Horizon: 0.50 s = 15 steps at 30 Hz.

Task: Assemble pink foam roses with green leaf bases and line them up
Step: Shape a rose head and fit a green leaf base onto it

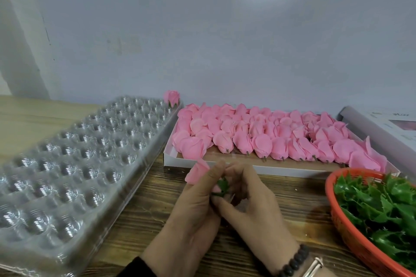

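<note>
Barely begun, judging by the layout: only one finished rose (pixel 171 98) standing upright in the far right corner cell of the clear plastic tray (pixel 74 155), all other visible cells unfilled. Currently in work, over the wooden bench (pixel 270 198) just in front of the near edge of the white box (pixel 225 165): a pink foam rose (pixel 197 172) and a green leaf base (pixel 222 186), held together between both hands. Left hand (pixel 193 207) curled, fingers closed round the rose, bloom projecting up and to the left past the knuckles. Right hand (pixel 252 200) also curled, thumb and fingertips pinching at the leaf base where it meets the rose's underside; exact contact partly hidden by the fingers, and whether the base is fully seated cannot be told. Neither hand relaxed or spread.

Remaining stock, outward from the hands: many unassembled pink rose heads (pixel 270 137) lying packed in rows across the white box, short stem pegs pointing toward its near edge; a heap of loose green leaf bases (pixel 378 204) in the orange basket (pixel 342 227) at the bench's near right corner. Clear tray along the left side of the bench, touching the white box at its far corner. Bulk of the work still ahead, by this evidence.
</note>
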### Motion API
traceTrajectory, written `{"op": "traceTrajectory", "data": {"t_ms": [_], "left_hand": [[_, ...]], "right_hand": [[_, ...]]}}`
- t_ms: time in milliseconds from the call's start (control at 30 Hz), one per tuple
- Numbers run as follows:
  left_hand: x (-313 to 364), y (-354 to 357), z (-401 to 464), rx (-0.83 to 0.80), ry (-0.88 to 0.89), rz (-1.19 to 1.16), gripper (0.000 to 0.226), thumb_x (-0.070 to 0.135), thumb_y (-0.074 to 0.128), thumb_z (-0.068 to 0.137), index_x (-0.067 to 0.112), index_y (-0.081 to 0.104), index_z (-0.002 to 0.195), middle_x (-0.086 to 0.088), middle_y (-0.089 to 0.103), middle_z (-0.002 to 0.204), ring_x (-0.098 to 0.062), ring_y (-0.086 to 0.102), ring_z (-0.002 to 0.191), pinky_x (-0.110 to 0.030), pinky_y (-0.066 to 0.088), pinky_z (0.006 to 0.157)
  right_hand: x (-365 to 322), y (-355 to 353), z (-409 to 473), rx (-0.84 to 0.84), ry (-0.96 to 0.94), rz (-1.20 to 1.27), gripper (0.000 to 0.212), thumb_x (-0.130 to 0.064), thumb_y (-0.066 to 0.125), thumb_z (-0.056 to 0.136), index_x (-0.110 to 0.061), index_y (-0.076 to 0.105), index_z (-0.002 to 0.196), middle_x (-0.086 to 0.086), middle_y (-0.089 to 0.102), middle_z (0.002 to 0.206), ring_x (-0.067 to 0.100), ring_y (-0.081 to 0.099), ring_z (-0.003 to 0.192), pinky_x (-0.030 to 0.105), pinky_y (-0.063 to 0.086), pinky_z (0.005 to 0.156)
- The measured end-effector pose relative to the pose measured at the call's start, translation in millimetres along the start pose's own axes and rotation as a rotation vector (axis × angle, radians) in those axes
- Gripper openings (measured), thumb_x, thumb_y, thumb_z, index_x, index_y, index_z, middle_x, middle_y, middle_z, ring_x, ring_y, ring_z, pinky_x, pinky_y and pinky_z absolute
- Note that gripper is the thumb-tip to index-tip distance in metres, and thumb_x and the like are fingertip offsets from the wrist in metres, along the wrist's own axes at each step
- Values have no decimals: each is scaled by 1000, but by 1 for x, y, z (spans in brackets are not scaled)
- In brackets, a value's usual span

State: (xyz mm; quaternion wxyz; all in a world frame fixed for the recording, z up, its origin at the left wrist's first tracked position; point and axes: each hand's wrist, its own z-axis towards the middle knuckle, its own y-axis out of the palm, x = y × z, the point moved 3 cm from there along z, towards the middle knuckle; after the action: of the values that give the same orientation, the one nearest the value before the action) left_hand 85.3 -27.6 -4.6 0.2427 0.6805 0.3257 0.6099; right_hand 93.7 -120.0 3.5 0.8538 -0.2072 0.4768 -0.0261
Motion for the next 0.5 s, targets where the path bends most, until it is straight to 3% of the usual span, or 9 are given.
{"op": "traceTrajectory", "data": {"t_ms": [100, 233, 367, 500], "left_hand": [[-1, 5, -2, -11, 54, 15, 27, 24, 67, 66, 2, 68, 82, -18, 58, 84, -25, 58, 78, -35, 53, 73], [-2, 7, -6, -24, 50, 45, 19, 26, 66, 65, 9, 72, 69, -15, 67, 85, -25, 64, 77, -33, 56, 68], [3, 8, -7, -34, 77, 143, 19, 26, 81, 59, 11, 74, 69, -12, 68, 81, -20, 64, 67, -25, 50, 55], [6, 5, -5, 4, 163, 197, 14, 23, 75, 64, 10, 71, 66, -14, 62, 72, -24, 61, 69, -31, 50, 63]], "right_hand": [[-1, -3, 0, 70, -13, 35, 26, -20, 73, 63, -35, 58, 78, -24, 62, 82, 0, 57, 66, 5, 40, 61], [4, -2, 2, 24, 131, 247, 38, -3, 80, 66, -38, 66, 73, -10, 60, 58, 1, 50, 55, 17, 41, 54], [3, 0, 4, -64, 256, 539, 13, -18, 76, 58, -27, 71, 66, -1, 60, 53, 11, 54, 52, 18, 46, 50], [4, 1, 2, -15, 172, 281, 24, -9, 78, 71, -28, 67, 81, -10, 61, 69, 5, 54, 65, 35, 53, 67]]}}
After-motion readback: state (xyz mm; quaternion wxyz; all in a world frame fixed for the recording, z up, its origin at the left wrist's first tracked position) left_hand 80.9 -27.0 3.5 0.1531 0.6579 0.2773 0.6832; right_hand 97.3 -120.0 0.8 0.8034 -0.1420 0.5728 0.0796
